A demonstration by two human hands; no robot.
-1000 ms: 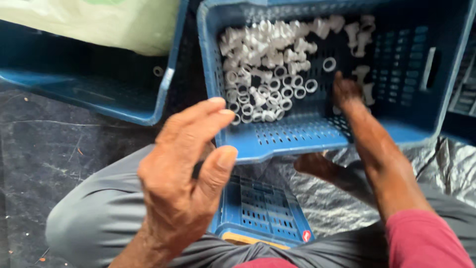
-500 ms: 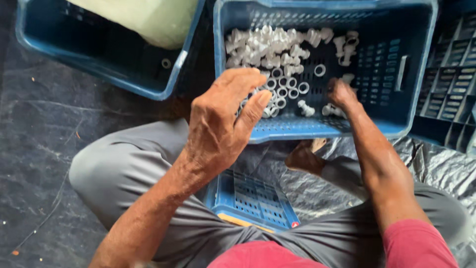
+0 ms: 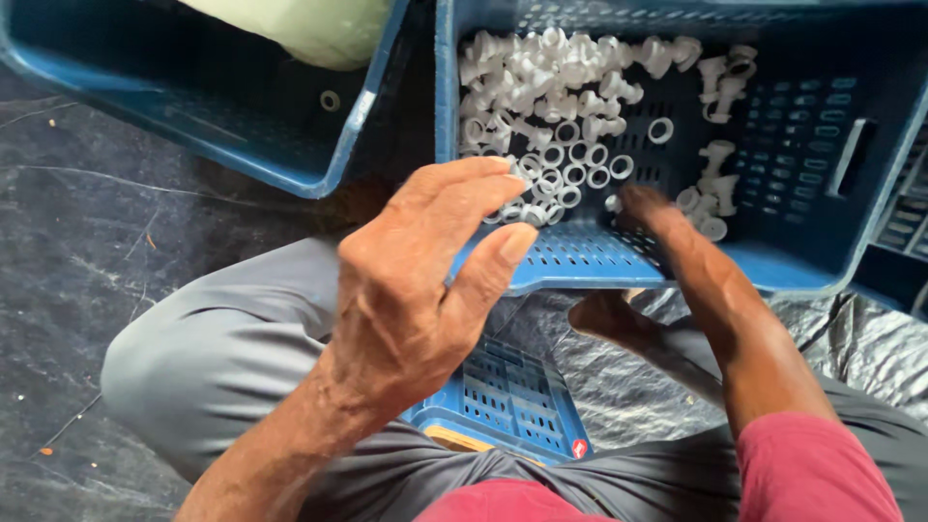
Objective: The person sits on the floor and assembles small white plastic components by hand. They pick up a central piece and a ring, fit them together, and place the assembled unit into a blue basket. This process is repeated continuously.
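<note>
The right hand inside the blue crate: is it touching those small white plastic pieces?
Cannot tell. In the head view the right hand reaches among the white pieces in the blue crate, but its fingertips are blurred.

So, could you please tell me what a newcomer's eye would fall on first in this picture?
First, the heap of small white plastic ring and tube fittings piled in the perforated blue plastic crate at top centre. Next, the left hand raised in the foreground before the crate's near rim, fingers curled, while the right hand reaches inside among the fittings. A second blue plastic bin sits top left.
</note>
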